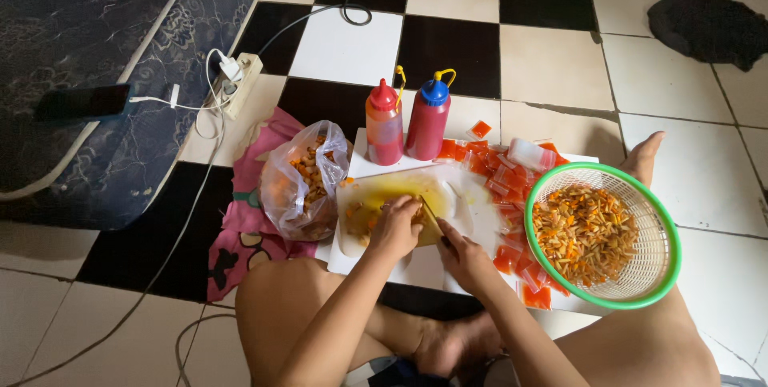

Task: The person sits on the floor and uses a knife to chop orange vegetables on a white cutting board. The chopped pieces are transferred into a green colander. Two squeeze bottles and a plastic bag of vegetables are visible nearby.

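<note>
— What were the hands busy with?

— The left hand [396,225] was pressed down on a yellowish piece of food [376,209] lying on the white cutting board [416,267], fingers curled together over it. The right hand [464,257] was closed around a knife [430,215], whose blade lay against the food just beside the left fingers.

— And where did the board lie?

— On the checkered floor [552,59], between the person's bare legs, with a foot tucked under its near edge.

— What lay around it?

— To the right, touching the board, a green basket [668,219] full of small orange and tan snack pieces rested partly on the person's right leg. Between basket and food, a heap of little red sauce packets [500,175] was scattered over the board. At the far edge stood two squeeze bottles side by side, a red-capped bottle [385,125] and a blue-capped bottle [428,119], both upright. Left of the board, a clear plastic bag [308,179] of orange snacks sat on a pink cloth [252,219].

— Anything farther out?

— A white power strip [238,83] with a cable running to a phone [84,101] on a dark mat [80,27], and a black cloth [708,29] well apart at the upper right
</note>
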